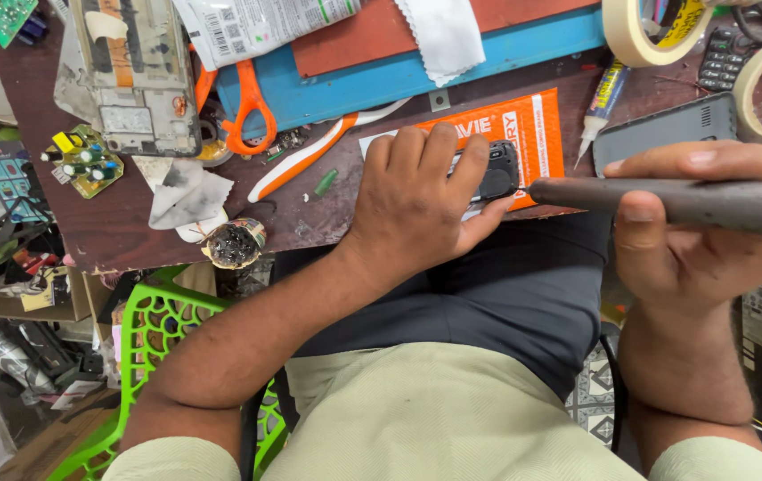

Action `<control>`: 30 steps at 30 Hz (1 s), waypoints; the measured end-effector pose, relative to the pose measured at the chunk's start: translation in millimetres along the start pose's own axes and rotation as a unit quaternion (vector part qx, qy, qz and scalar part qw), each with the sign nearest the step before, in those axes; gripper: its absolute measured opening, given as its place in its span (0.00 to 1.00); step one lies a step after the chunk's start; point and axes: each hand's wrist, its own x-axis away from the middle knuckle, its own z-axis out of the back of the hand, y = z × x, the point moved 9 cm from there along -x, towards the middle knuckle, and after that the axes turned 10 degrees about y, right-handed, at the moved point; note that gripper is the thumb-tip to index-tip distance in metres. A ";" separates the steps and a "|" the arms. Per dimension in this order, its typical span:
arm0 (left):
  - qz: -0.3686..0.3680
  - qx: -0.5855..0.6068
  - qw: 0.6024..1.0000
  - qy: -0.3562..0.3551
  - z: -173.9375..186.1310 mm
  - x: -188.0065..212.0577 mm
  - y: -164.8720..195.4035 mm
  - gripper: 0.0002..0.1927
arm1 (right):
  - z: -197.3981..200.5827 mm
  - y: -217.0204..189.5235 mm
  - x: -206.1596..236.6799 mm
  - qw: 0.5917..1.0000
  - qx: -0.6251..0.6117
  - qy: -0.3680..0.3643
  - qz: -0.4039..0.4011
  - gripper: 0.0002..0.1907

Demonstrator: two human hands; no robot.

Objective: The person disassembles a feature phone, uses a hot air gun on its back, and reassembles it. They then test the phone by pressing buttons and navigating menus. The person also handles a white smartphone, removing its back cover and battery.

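Observation:
My left hand [416, 200] lies palm down at the near edge of the dark wooden bench [122, 227], its fingers pinning a small black phone part [498, 169] onto an orange packet [537, 134]. My right hand [697, 236] grips a dark grey pen-shaped tool [666, 200] held level, with its tip pointing left and nearly touching the black part.
Orange scissors [243, 107], an orange-and-white toothbrush [309, 156], a blue mat [416, 76], a stripped phone frame [136, 76], small green circuit boards [87, 160], tape rolls [643, 31], a glue tube [603, 98] and a dark phone cover [666, 129] crowd the bench. A green plastic chair [162, 330] stands at lower left.

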 end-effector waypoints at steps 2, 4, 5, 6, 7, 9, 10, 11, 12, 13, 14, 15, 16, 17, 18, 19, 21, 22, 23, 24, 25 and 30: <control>-0.001 0.003 1.000 0.002 0.4 0.1 -0.6 0.31 | -1.5 -2.1 -0.9 1.000 0.001 -0.003 0.004 0.26; 0.000 0.005 1.000 0.002 0.7 0.2 -0.7 0.31 | -2.6 -3.9 -2.3 1.000 0.001 -0.006 0.006 0.26; 0.001 0.006 1.000 0.002 0.5 0.1 -0.5 0.31 | -3.5 -4.8 -3.1 1.000 0.001 -0.008 0.008 0.27; 0.002 0.006 1.000 0.002 0.4 -0.1 -0.3 0.31 | -3.9 -5.9 -4.4 1.000 0.001 -0.009 0.010 0.27; 0.002 0.007 1.000 0.003 0.4 -0.2 -0.2 0.31 | -4.8 -6.7 -5.9 1.000 0.002 -0.013 0.010 0.27; 0.002 0.006 1.000 0.005 1.2 -0.1 -0.5 0.30 | -6.4 -10.2 -8.4 1.000 0.002 -0.023 0.010 0.28; 0.003 0.005 1.000 0.004 1.5 0.2 -0.4 0.30 | -7.8 -11.9 -9.5 1.000 0.002 -0.028 0.010 0.28; 0.004 0.004 1.000 0.003 1.6 0.4 -0.3 0.30 | -8.3 -13.9 -11.1 0.999 0.001 -0.035 0.008 0.28; 0.004 0.003 1.000 0.002 1.7 0.4 -0.2 0.30 | -8.5 -16.2 -12.4 0.999 0.000 -0.042 0.006 0.29; 0.005 0.003 1.000 0.001 1.8 0.4 -0.3 0.30 | -8.2 -18.1 -14.2 0.999 -0.002 -0.049 0.002 0.29; 0.005 0.004 1.000 0.000 1.6 0.2 -0.2 0.30 | -8.0 -20.3 -15.4 0.998 -0.002 -0.057 -0.001 0.29; 0.005 0.006 1.000 -0.001 1.2 -0.2 0.0 0.30 | -8.1 -21.4 -16.9 0.998 -0.004 -0.064 -0.005 0.30; 0.004 0.003 1.000 0.000 1.4 -0.4 0.3 0.30 | -7.1 -22.9 -18.4 0.997 -0.005 -0.071 -0.009 0.30; 0.004 0.000 1.000 0.000 1.5 -0.5 0.8 0.30 | -6.9 -23.7 -19.3 0.997 -0.006 -0.078 -0.013 0.30; 0.003 -0.002 1.000 0.001 1.6 -0.7 1.2 0.30 | -7.3 -23.4 -20.4 0.996 -0.006 -0.085 -0.015 0.31; 0.002 -0.002 1.000 0.001 1.5 -0.9 1.6 0.31 | -7.7 -23.6 -20.6 0.996 -0.006 -0.088 -0.014 0.31; 0.001 -0.003 1.000 0.002 1.4 -1.3 2.2 0.31 | -9.1 -22.7 -20.0 0.996 0.001 -0.094 -0.003 0.32; 0.001 -0.005 1.000 0.001 1.3 -1.2 2.7 0.31 | -9.6 -25.7 -18.9 0.995 0.016 -0.095 0.030 0.32; 0.000 -0.007 1.000 0.000 1.2 -1.2 3.1 0.31 | -10.0 -28.2 -16.4 0.993 0.035 -0.094 0.060 0.33; -0.001 -0.010 1.000 -0.001 1.0 -1.1 3.3 0.31 | -10.1 -31.1 -13.0 0.990 0.054 -0.091 0.090 0.34; -0.001 -0.010 1.000 -0.002 0.9 -1.1 3.4 0.31 | -7.5 -30.9 -9.8 0.992 0.049 -0.072 0.091 0.36; -0.001 -0.014 1.000 -0.006 0.1 -0.9 3.3 0.31 | 12.9 -28.8 10.6 0.999 0.032 -0.007 0.040 0.36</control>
